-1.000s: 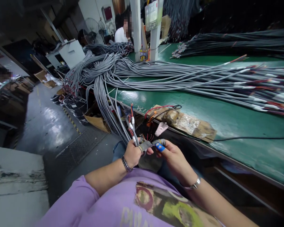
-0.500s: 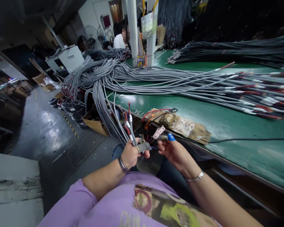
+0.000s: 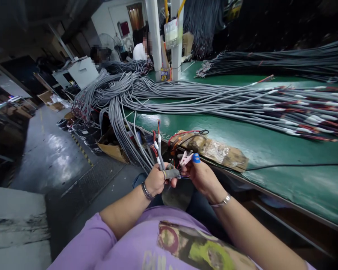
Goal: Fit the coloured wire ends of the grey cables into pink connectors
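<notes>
My left hand [image 3: 157, 180] is closed around several grey cables [image 3: 159, 150] whose stripped ends stick up, with white bands below the coloured wires. Grey wrapping covers its thumb. Fine coloured wires [image 3: 172, 162] fan out between my two hands. My right hand [image 3: 198, 174], with a blue covering [image 3: 196, 158] on the thumb tip, is closed in a pinch at a pink clip [image 3: 185, 159] shaped like a clothespin. Some thin wires reach its fingers, and the fingertips are partly hidden.
A long bundle of grey cables [image 3: 169, 92] crosses the green bench [image 3: 259, 150] and hangs over its near edge. Taped cardboard [image 3: 222, 152] with red and black leads lies at that edge. Dark cables [image 3: 270, 62] lie farther back. A person [image 3: 140, 51] sits beyond the white posts.
My right hand has moved left, closer to my left hand, and its thumb now lies by the pink clip. The clip shows more side-on. My left hand keeps its hold.
</notes>
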Motion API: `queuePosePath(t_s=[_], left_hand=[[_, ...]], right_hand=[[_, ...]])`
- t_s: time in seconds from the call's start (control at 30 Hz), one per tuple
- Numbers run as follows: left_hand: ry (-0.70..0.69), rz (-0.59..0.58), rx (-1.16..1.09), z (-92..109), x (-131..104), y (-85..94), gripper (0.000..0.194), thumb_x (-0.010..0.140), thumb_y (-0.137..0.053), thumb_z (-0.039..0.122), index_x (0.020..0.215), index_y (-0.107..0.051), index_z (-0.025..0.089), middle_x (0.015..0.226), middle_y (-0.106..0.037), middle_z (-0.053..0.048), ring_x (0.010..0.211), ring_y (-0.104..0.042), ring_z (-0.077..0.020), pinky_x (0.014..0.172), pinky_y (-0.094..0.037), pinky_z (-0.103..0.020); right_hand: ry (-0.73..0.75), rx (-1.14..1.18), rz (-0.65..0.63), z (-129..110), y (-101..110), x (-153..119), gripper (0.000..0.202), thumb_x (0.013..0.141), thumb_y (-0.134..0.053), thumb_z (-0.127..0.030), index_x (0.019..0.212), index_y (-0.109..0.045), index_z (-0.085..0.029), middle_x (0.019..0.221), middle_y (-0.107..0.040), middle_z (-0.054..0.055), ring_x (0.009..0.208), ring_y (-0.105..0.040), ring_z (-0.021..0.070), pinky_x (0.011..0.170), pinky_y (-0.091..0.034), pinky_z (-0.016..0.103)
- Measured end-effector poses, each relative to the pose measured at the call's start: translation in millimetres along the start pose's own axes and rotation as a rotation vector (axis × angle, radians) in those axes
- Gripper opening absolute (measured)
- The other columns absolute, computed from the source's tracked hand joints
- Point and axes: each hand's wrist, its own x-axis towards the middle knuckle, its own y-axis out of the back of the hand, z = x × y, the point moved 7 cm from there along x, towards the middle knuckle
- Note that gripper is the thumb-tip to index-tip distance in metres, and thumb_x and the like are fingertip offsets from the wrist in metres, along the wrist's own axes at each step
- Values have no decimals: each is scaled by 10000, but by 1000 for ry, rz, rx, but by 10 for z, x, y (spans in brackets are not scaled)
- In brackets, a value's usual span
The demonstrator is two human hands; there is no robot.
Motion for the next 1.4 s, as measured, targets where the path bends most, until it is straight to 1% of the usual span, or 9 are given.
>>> queuePosePath(t_s=[0.1, 0.23, 0.4, 0.63, 0.77, 0.9, 1.1, 1.23, 1.4], left_hand=[[12, -31, -2, -23, 37, -9, 337, 621, -731, 417, 561, -553, 138, 415, -555, -14, 349, -456, -82, 384, -200, -217], [28, -48, 9, -50, 55, -40, 356, 626, -729, 438, 557, -547, 140, 421, -555, -17, 349, -446, -81, 391, -199, -223], [64, -42, 42, -67, 54, -67, 407, 591, -740, 487, 533, -535, 141, 420, -544, -16, 354, -450, -80, 392, -193, -220], [33, 5, 22, -14, -43, -40, 360, 608, -739, 444, 550, -554, 141, 414, -552, -19, 346, -429, -78, 388, -179, -225], [-16, 45, 16, -1, -138, -24, 345, 636, -735, 419, 542, -559, 137, 439, -574, -27, 370, -430, -72, 401, -202, -223], [-54, 106, 10, 21, -182, -20, 361, 646, -731, 437, 544, -558, 137, 440, -568, -17, 378, -418, -65, 409, -216, -217], [-57, 145, -13, 13, -121, -31, 347, 655, -718, 423, 554, -533, 147, 442, -567, -9, 381, -435, -65, 403, -210, -211], [-36, 162, -33, 1, -90, -28, 350, 644, -723, 425, 558, -524, 149, 441, -562, -6, 385, -465, -75, 403, -231, -209], [-20, 161, -53, 4, -76, -32, 355, 621, -735, 420, 551, -511, 153, 437, -559, -2, 380, -479, -82, 395, -249, -202]], right_hand=[[-149, 201, -59, 111, -78, 36, 489, 694, -639, -670, 790, -685, -193, 683, -622, 18, 579, -529, 128, 553, -480, 259], [-149, 315, -3, 106, -85, 75, 401, 668, -732, -575, 749, -683, -185, 664, -622, 5, 584, -532, 117, 571, -487, 239], [-121, 299, 2, 93, -94, 62, 397, 686, -717, -574, 745, -668, -184, 655, -611, 5, 581, -537, 127, 570, -493, 251], [-266, 368, -33, 114, -80, -17, 462, 709, -631, -664, 721, -648, -202, 689, -657, 22, 587, -586, 133, 570, -507, 262], [-285, 370, -60, 81, -108, -45, 400, 701, -688, -595, 767, -665, -200, 716, -657, 17, 592, -582, 126, 580, -514, 257], [-186, 295, -35, 29, -108, -43, 291, 692, -757, -461, 740, -659, -191, 665, -617, 1, 581, -540, 113, 566, -504, 235], [-224, 296, -69, 28, -152, -74, 352, 703, -717, -538, 760, -660, -195, 675, -600, -6, 570, -516, 106, 551, -505, 241], [-220, 241, -78, 0, -144, -65, 332, 687, -747, -510, 688, -648, -193, 643, -592, -13, 558, -520, 100, 546, -501, 234], [-284, 349, -117, 49, -158, -68, 260, 722, -722, -483, 768, -689, -229, 822, -700, 24, 704, -616, 150, 614, -522, 277]])
